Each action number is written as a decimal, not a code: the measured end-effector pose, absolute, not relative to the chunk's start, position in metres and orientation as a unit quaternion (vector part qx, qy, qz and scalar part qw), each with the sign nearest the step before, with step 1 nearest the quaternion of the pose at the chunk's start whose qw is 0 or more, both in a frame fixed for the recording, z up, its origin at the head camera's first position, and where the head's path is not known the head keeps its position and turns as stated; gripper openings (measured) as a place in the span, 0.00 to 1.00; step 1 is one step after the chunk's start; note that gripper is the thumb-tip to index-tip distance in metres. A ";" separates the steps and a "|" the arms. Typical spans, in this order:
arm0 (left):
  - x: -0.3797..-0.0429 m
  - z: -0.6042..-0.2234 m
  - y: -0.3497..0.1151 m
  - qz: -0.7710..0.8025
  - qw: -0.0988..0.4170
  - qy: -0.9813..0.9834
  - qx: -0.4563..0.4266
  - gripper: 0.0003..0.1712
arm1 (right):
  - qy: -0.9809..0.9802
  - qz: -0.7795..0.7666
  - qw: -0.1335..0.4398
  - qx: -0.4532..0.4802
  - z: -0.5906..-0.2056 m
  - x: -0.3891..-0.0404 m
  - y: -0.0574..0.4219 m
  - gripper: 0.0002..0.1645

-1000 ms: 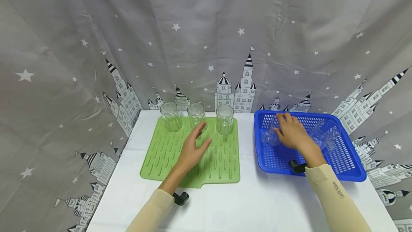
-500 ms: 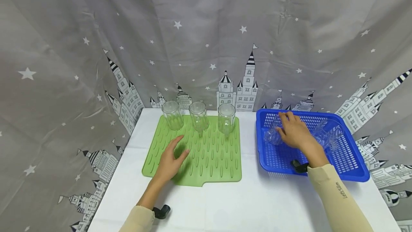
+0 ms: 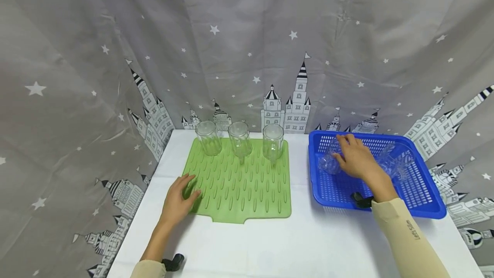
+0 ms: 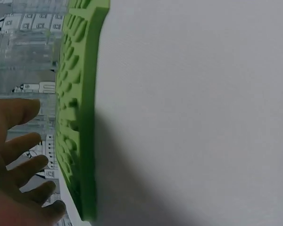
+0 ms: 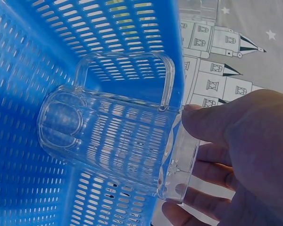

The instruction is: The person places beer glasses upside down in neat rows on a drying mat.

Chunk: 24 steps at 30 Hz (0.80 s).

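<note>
In the blue basket, my right hand grips a clear glass mug by one end, thumb on one side and fingers on the other. The mug lies tilted, its handle towards the basket wall in the right wrist view. My left hand hovers with spread fingers over the front left corner of the green drying mat, holding nothing. Along the mat's back edge stand a left mug, a middle mug and a right mug, all clear glass.
More clear glassware lies in the right part of the basket; how many pieces cannot be told. A white cloth covers the table. Behind it hangs a grey curtain printed with stars and castles.
My left hand has drawn back from the middle mug, moving left and towards me to the mat's front corner. The right hand stays on the mug in the basket.
</note>
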<state>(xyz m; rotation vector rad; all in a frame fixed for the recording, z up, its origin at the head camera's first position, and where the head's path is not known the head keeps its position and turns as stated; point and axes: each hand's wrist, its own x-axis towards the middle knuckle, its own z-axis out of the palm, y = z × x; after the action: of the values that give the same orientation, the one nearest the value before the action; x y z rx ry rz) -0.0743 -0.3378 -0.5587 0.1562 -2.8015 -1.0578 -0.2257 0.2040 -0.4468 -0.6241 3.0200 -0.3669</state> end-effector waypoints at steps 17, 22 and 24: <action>-0.067 -0.570 -0.347 -0.329 0.005 -0.942 0.065 0.46 | 0.964 -0.167 0.049 -0.200 -0.440 -0.231 0.213 0.43; -0.066 -0.572 -0.347 -0.334 0.003 -0.940 0.069 0.47 | 0.962 -0.177 0.052 -0.199 -0.439 -0.234 0.215 0.45; -0.066 -0.572 -0.347 -0.334 0.003 -0.940 0.068 0.47 | 0.962 -0.180 0.053 -0.196 -0.439 -0.235 0.216 0.46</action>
<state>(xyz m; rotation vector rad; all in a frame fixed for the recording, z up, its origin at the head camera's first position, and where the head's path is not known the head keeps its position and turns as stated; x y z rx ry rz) -0.0665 -0.3470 -0.5722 0.2132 -2.9484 -1.0461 -0.2347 0.2160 -0.4390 -0.5962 2.9249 -0.5480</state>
